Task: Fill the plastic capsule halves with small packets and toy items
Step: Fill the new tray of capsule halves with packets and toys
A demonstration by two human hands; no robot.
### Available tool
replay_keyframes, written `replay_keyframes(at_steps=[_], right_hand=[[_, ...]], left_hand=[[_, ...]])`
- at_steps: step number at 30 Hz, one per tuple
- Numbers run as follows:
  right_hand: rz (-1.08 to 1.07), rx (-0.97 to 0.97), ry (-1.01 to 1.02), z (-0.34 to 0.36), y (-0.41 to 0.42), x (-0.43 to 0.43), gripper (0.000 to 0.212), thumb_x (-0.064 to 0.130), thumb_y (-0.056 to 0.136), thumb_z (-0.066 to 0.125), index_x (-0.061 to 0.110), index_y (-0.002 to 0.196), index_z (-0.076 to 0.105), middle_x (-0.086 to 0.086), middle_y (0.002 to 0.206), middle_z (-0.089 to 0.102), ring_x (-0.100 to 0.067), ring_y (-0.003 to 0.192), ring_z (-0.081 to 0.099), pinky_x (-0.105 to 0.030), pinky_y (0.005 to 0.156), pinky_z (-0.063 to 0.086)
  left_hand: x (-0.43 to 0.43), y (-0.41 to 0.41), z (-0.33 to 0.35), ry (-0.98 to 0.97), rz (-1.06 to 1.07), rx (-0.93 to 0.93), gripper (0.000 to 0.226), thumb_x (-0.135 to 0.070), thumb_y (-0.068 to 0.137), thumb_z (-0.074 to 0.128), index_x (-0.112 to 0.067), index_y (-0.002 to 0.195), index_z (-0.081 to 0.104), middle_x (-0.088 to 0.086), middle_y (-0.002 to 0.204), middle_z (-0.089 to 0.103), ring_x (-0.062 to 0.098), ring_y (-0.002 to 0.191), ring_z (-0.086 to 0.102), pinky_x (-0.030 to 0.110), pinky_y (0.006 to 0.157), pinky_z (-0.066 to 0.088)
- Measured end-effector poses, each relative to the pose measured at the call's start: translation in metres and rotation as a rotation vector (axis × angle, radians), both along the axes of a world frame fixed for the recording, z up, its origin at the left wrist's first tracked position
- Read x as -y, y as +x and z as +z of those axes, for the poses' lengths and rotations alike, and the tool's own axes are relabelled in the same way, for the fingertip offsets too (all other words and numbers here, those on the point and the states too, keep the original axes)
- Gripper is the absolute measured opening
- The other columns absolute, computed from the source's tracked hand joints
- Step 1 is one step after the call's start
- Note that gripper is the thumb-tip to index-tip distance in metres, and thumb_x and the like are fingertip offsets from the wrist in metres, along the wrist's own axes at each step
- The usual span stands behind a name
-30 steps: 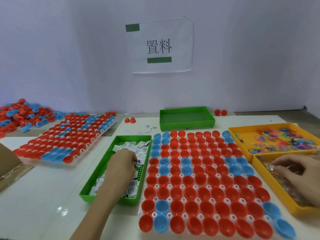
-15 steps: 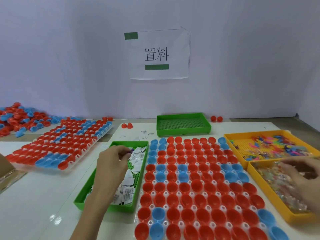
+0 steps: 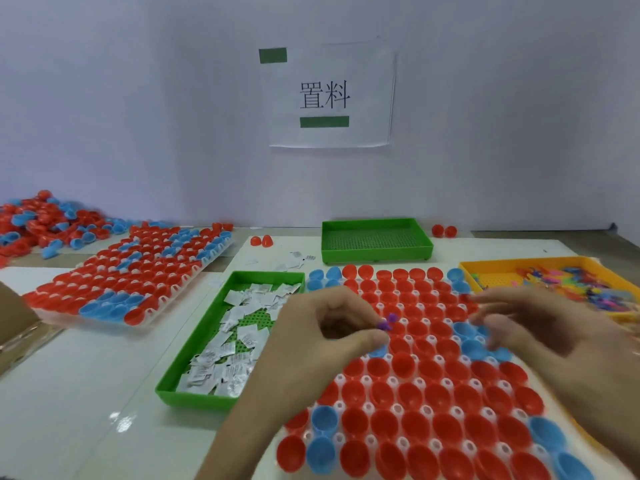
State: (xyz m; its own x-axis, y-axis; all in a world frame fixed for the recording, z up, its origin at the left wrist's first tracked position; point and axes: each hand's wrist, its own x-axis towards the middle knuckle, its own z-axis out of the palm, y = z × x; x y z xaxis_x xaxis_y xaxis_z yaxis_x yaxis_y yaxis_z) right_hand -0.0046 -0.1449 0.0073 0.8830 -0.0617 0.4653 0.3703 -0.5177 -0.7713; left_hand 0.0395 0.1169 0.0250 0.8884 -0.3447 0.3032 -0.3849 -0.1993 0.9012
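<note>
While both hands are held over the middle of the capsule rack point(image 3: 394, 380), a small purple toy point(image 3: 388, 322) is pinched between the thumb and fingertips of the left hand point(image 3: 322, 337), just above the red and blue capsule halves point(image 3: 426, 398) that are seated open side up in the rack. The right hand point(image 3: 547, 327) is blurred, with its fingers bent toward the left hand; whether anything is grasped in it cannot be told. Just left of the rack, a green tray point(image 3: 194, 400) is seen with white packets point(image 3: 228, 358) lying in it. Just right of the rack, coloured toy items point(image 3: 571, 282) are held in a yellow tray point(image 3: 502, 262). Behind the rack a second green tray point(image 3: 377, 253) is set. Farther left of the rack, another rack point(image 3: 210, 257) of halves and a loose heap point(image 3: 41, 220) of halves are laid out.
</note>
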Motion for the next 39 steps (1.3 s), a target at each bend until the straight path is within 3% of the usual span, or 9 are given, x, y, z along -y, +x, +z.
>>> replay_keyframes(at_steps=[3, 10, 14, 18, 20, 22, 29, 33, 39], right_hand=[[0.174, -0.006, 0.058, 0.015, 0.001, -0.05, 0.02, 0.051, 0.079, 0.075, 0.038, 0.094, 0.075, 0.01, 0.089, 0.074, -0.006, 0.077, 0.07, -0.017, 0.07, 0.054], [0.105, 0.032, 0.207, 0.012, 0.014, -0.076, 0.006, 0.035, 0.076, 0.07, 0.032, 0.077, 0.076, 0.007, 0.071, 0.073, -0.006, 0.065, 0.068, -0.012, 0.06, 0.05], [-0.048, 0.058, 0.397, 0.011, 0.034, -0.073, 0.005, 0.02, 0.084, 0.074, 0.018, 0.08, 0.076, -0.001, 0.069, 0.073, -0.011, 0.063, 0.068, -0.021, 0.066, 0.055], [-0.083, 0.038, 0.51, 0.0, 0.036, -0.076, 0.008, 0.013, 0.088, 0.071, 0.015, 0.082, 0.076, 0.0, 0.073, 0.074, -0.007, 0.065, 0.068, -0.015, 0.065, 0.053], [-0.061, 0.004, 0.524, -0.008, 0.033, -0.08, 0.008, 0.011, 0.087, 0.071, 0.016, 0.082, 0.076, 0.001, 0.074, 0.074, -0.005, 0.065, 0.068, -0.011, 0.065, 0.052], [-0.065, -0.026, 0.515, -0.014, 0.031, -0.08, 0.009, 0.013, 0.086, 0.072, 0.02, 0.081, 0.076, 0.003, 0.075, 0.074, -0.004, 0.067, 0.069, -0.011, 0.065, 0.052], [-0.062, -0.015, 0.536, -0.01, 0.025, -0.076, 0.011, 0.035, 0.075, 0.069, 0.029, 0.08, 0.076, 0.003, 0.077, 0.075, -0.007, 0.07, 0.069, -0.011, 0.067, 0.052], [-0.018, -0.008, 0.548, -0.008, 0.022, -0.079, 0.014, 0.03, 0.074, 0.07, 0.021, 0.081, 0.077, 0.001, 0.076, 0.075, -0.006, 0.068, 0.07, -0.011, 0.065, 0.052], [0.118, 0.057, 0.635, 0.002, 0.012, -0.095, 0.015, 0.032, 0.073, 0.073, 0.023, 0.084, 0.078, -0.005, 0.077, 0.076, -0.012, 0.067, 0.071, -0.016, 0.064, 0.055]], left_hand=[[0.015, -0.005, -0.004, 0.004, -0.077, 0.072, 0.016, -0.008, 0.078, 0.083, -0.021, 0.083, 0.076, -0.003, 0.077, 0.076, 0.013, 0.073, 0.073, 0.026, 0.072, 0.059], [-0.002, 0.005, -0.008, -0.028, 0.037, 0.071, 0.011, -0.016, 0.085, 0.077, -0.027, 0.088, 0.077, -0.007, 0.083, 0.076, 0.009, 0.08, 0.072, 0.02, 0.073, 0.056], [-0.04, 0.041, -0.022, 0.333, 0.389, 0.076, 0.015, -0.025, 0.094, 0.066, -0.037, 0.095, 0.075, -0.023, 0.091, 0.073, -0.002, 0.083, 0.066, 0.018, 0.076, 0.054], [-0.066, 0.07, -0.056, 0.768, 0.608, -0.063, 0.026, -0.028, 0.093, 0.069, -0.026, 0.119, 0.071, -0.006, 0.127, 0.067, 0.009, 0.101, 0.064, 0.033, 0.091, 0.053], [-0.069, 0.074, -0.068, 0.774, 0.648, -0.064, 0.025, -0.028, 0.09, 0.072, -0.023, 0.114, 0.073, -0.003, 0.126, 0.066, 0.006, 0.084, 0.064, 0.022, 0.074, 0.05], [-0.069, 0.076, -0.072, 0.711, 0.672, -0.047, 0.015, -0.026, 0.086, 0.078, -0.023, 0.101, 0.077, -0.003, 0.116, 0.071, -0.002, 0.066, 0.056, 0.015, 0.064, 0.04], [-0.064, 0.07, -0.067, 0.488, 0.732, -0.005, 0.016, -0.015, 0.083, 0.08, -0.025, 0.075, 0.071, -0.009, 0.091, 0.073, 0.002, 0.079, 0.056, 0.021, 0.072, 0.041], [-0.053, 0.049, -0.042, 0.0, 0.618, 0.019, 0.011, -0.017, 0.077, 0.084, -0.021, 0.074, 0.074, -0.006, 0.07, 0.071, 0.006, 0.061, 0.062, 0.02, 0.06, 0.049], [0.008, -0.001, -0.01, -0.687, 0.3, -0.154, 0.031, -0.034, 0.055, 0.084, -0.024, 0.083, 0.08, 0.004, 0.083, 0.077, 0.014, 0.077, 0.075, 0.019, 0.066, 0.057]])
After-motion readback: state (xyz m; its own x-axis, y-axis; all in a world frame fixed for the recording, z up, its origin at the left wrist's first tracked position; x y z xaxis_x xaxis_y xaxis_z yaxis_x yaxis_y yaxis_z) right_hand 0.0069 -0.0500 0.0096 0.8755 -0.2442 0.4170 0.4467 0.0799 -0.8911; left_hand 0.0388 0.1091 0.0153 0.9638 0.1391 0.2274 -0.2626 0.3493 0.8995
